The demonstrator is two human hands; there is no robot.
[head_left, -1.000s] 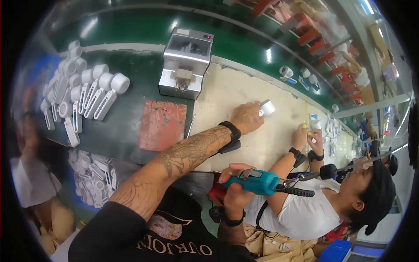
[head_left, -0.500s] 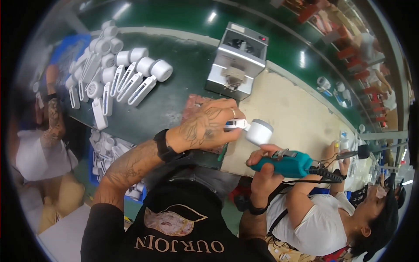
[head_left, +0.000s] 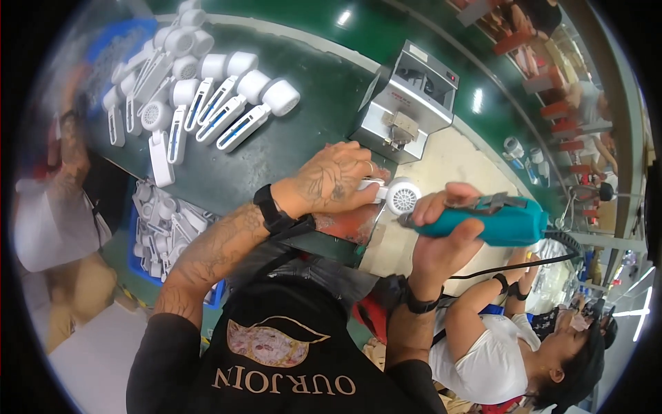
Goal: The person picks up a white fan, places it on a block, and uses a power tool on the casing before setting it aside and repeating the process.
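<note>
My left hand (head_left: 329, 181) is wrapped round the handle of a white handheld device (head_left: 403, 196). Its round head sticks out to the right with a grille facing up; most of the handle is hidden by my fingers. A teal electric screwdriver (head_left: 507, 222) is gripped in my right hand (head_left: 445, 243), fingers above and thumb below. The screwdriver's tip points left, close to the device's head; I cannot tell whether they touch. A red mat (head_left: 348, 224) lies under and in front of my left hand.
A grey screw feeder (head_left: 414, 103) stands beyond my hands. Several similar white devices (head_left: 234, 117) lie on the green bench (head_left: 303, 96) at left. More fill a blue bin (head_left: 133, 241) below. A cable trails from the screwdriver. A co-worker (head_left: 483, 352) sits at right, another person at left.
The device has turned, so its grille now faces up instead of its smooth side. My right hand and the screwdriver have moved up and right. The view has shifted.
</note>
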